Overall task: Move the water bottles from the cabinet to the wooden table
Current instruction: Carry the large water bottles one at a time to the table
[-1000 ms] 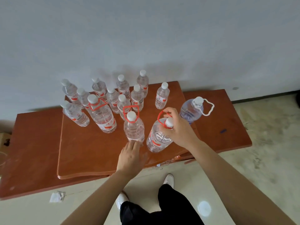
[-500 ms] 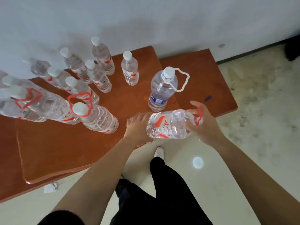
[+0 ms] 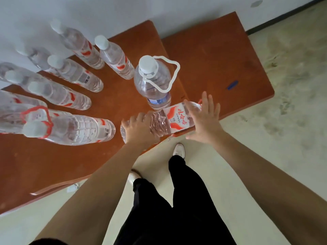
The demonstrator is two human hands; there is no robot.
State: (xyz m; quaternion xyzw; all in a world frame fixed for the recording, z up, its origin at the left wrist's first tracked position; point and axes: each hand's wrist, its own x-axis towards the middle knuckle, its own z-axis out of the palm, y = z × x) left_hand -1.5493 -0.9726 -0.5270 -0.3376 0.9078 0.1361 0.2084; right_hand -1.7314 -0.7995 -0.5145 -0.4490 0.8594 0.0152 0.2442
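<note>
A large clear water bottle (image 3: 169, 119) with a red-and-white label lies on its side at the front edge of the wooden table (image 3: 74, 161). My left hand (image 3: 139, 128) grips its base end, fingers curled over it. At the neck end my right hand (image 3: 203, 119) lies against it with straight, spread fingers. Just behind stands a big bottle with a white carry loop (image 3: 153, 82). Several more bottles stand to the left, the nearest a large one with a red handle (image 3: 70, 128).
A second, lower brown tabletop (image 3: 221, 59) adjoins on the right, with a small blue mark (image 3: 232, 85) on it. The white wall runs close behind both. My legs and white shoes stand on the pale floor (image 3: 283, 121) below the table edge.
The bottle my right hand held by its neck has tipped from upright onto its side. My left hand has closed on its base and my right hand's fingers have opened. The view has moved closer.
</note>
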